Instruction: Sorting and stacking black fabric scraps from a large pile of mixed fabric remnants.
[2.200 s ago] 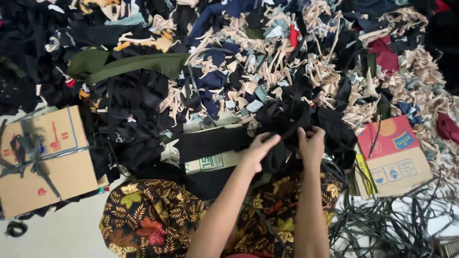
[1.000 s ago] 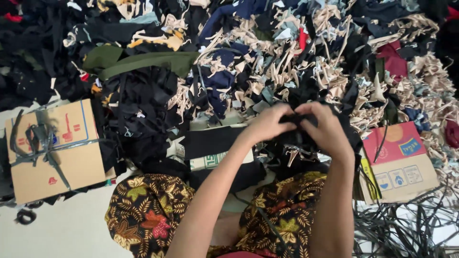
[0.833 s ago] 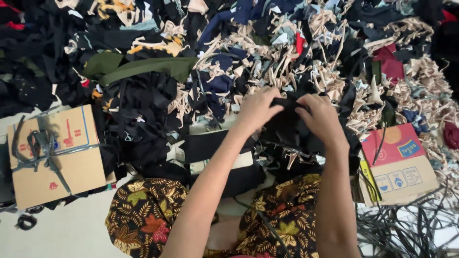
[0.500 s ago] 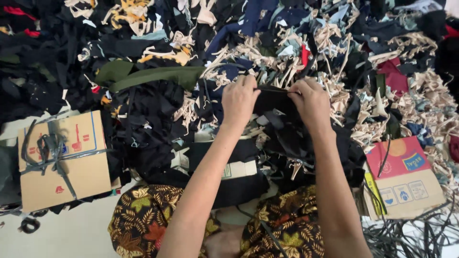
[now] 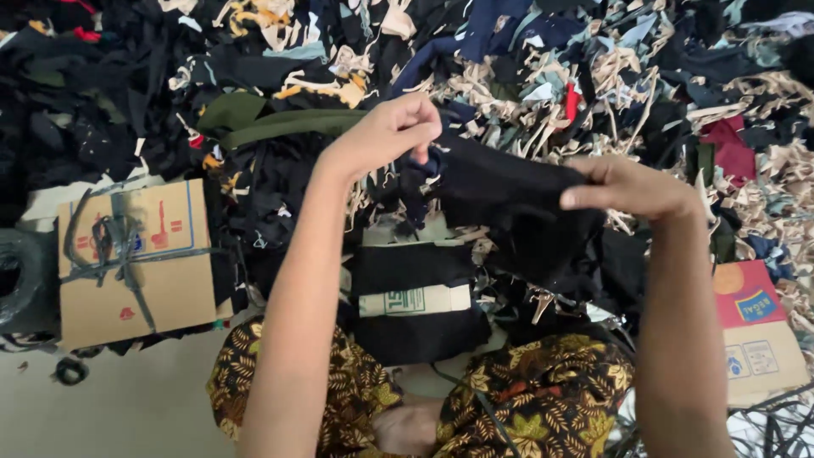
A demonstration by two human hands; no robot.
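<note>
Both of my hands hold a piece of black cloth (image 5: pixel 500 191) stretched out in the air above my lap. My left hand (image 5: pixel 386 131) pinches its upper left corner. My right hand (image 5: pixel 632 187) grips its right edge, fingers pointing left. Under the cloth lies a flat cardboard piece (image 5: pixel 413 298) with black fabric pieces (image 5: pixel 415 267) stacked across it. My legs in a brown leaf-patterned garment (image 5: pixel 526 394) fill the lower middle.
A large heap of fabric scraps (image 5: pixel 593 76), black, beige, navy and red, covers the floor ahead. A green cloth (image 5: pixel 280 123) lies at the upper left. A tied cardboard box (image 5: pixel 140 263) sits left, a red-topped box (image 5: pixel 759 331) right, dark strips (image 5: pixel 780 428) at the lower right.
My hands lifted a black cloth out of the pile near my lap, raised it and pulled apart, spreading it out. The camera view shifted slightly.
</note>
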